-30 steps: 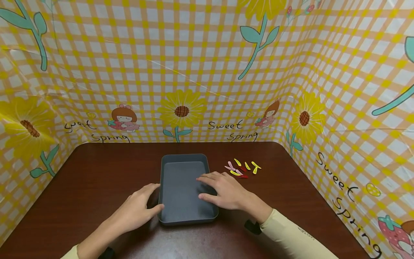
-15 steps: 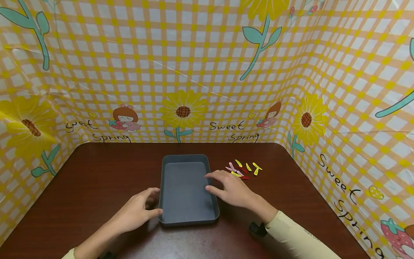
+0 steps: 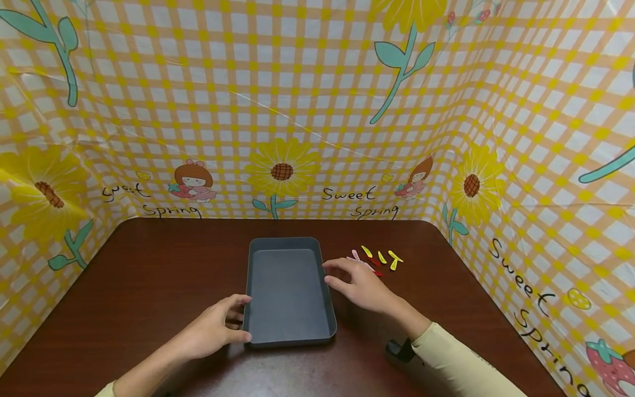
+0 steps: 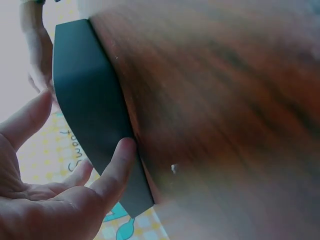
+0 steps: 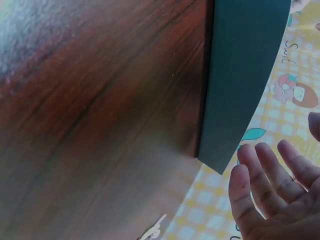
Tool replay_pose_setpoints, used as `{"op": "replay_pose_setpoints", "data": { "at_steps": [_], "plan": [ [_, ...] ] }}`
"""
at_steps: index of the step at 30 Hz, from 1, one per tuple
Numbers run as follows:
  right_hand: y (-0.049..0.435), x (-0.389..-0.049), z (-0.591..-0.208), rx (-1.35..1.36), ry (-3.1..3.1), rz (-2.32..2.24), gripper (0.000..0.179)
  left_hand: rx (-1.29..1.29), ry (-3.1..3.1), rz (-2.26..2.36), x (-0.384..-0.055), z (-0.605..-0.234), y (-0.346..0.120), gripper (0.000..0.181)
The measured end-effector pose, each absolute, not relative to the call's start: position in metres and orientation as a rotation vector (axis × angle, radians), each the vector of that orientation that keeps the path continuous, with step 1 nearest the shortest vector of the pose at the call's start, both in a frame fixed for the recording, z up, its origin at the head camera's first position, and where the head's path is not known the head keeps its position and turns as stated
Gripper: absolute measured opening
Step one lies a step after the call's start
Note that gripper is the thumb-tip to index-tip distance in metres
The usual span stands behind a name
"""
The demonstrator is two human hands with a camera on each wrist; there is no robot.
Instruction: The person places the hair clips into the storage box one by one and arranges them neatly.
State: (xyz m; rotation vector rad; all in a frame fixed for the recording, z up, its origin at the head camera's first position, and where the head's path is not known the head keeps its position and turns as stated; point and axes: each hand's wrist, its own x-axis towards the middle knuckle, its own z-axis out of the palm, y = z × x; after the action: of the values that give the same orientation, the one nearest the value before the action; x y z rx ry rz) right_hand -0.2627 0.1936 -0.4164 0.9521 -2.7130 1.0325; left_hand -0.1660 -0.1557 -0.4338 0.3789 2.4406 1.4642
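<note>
Right now the left hand (image 3: 213, 331) is resting loose fingers against the gray tray (image 3: 289, 289) at its 7 o'clock corner, while the right hand (image 3: 359, 282), fingers spread and holding nothing, is hovering toward the hair clips (image 3: 379, 257) at the tray's 2 o'clock on the desk (image 3: 149, 275); pinching one clip seems next.

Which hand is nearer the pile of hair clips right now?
Right. The right hand is just beside the hair clips, fingertips almost at them; the left hand is at the tray's far side.
</note>
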Motion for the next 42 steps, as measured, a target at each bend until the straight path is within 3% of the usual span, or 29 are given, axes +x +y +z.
{"op": "replay_pose_setpoints", "data": {
  "at_steps": [23, 42],
  "plan": [
    [0.228, -0.284, -0.427, 0.465, -2.776, 1.73, 0.033, 0.416, 2.406, 1.482, -0.164, -0.439, -0.157, 0.071],
    [0.267, -0.292, -0.433, 0.033, -2.717, 1.92, 0.038, 0.42, 2.417, 1.459, -0.167, -0.436, -0.156, 0.07]
  ]
}}
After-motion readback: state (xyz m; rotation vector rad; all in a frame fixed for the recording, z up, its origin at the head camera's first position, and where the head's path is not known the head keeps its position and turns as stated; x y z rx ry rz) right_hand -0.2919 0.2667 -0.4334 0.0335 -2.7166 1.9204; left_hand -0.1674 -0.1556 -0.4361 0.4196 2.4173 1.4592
